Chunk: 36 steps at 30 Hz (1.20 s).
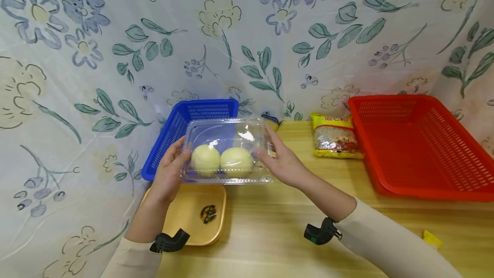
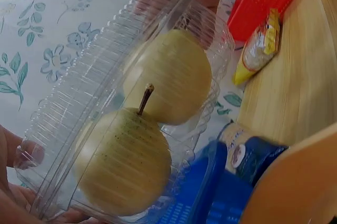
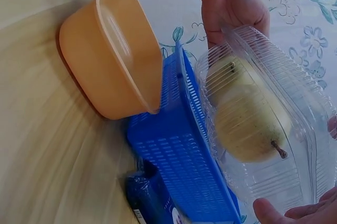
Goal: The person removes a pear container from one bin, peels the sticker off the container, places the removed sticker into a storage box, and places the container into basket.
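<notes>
A clear plastic clamshell box [image 1: 225, 130] is held up above the table, its lid closed. Inside lie two pale yellow pears [image 2: 124, 161], side by side; a brown stem shows in both wrist views. My left hand [image 1: 170, 166] grips the box's left end, thumb on the near face. At the right end, my right hand [image 1: 281, 160] grips it the same way. The box hangs in front of a blue basket [image 1: 160, 140] and hides part of it. Below the left forearm stands an orange basin [image 1: 214, 237] with a dark round sticker inside.
A red basket [image 1: 424, 153] stands at the right of the wooden table [image 1: 270, 235]. Against it leans a yellow-edged food packet [image 1: 335, 136]. A blue-labelled package [image 2: 253, 155] sits beside the blue basket. Near the right sleeve lies a small yellow item [image 1: 432, 239]. A flowered curtain hangs behind.
</notes>
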{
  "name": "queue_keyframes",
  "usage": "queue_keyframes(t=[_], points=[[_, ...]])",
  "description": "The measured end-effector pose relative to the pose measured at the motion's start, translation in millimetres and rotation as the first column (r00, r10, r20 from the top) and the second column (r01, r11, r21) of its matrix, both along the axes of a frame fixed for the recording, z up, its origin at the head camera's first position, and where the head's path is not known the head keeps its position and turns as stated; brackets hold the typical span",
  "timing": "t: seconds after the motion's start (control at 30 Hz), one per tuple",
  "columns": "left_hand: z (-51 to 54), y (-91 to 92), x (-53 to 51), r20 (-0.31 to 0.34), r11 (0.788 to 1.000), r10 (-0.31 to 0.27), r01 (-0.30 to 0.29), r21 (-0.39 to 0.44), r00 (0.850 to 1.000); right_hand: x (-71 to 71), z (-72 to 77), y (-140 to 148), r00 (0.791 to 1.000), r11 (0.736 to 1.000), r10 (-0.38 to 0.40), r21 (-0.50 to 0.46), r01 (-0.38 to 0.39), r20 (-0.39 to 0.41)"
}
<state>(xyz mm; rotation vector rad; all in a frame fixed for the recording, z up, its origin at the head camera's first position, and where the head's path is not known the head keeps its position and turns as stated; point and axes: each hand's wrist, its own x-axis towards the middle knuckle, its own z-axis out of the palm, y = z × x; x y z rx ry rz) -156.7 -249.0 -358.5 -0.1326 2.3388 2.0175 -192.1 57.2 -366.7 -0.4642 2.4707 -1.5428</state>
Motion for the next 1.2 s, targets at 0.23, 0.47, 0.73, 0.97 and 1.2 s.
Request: queue_keyframes(t=[0.23,0.47,0.73,0.97,1.2], points=[[-3.1,-31.3,-11.4,-0.013,0.996,0.065,-0.066,-0.060,0.998,-8.7,3.7,-32.2,0.999,0.999,0.042,0.002,-0.042,0.017],[-4.2,-55.6,-17.6,-0.019,0.993,0.094,-0.095,-0.075,0.995,-18.4,0.2,-58.7,0.998,0.998,0.053,0.028,-0.054,0.036],[-9.0,-79.2,-27.9,-0.022,0.985,0.147,-0.148,-0.090,0.989,-28.7,-1.2,-83.9,0.998,0.997,0.063,0.051,-0.063,0.004],[-13.6,-96.8,-37.5,-0.032,0.969,0.214,-0.216,-0.121,0.976,-37.8,-3.0,-103.9,0.997,0.996,0.058,0.071,-0.060,0.042],[-24.2,-103.6,-45.3,-0.051,0.925,0.230,-0.234,-0.300,0.972,-43.5,-15.3,-113.3,0.998,0.993,0.051,0.108,-0.055,0.033]])
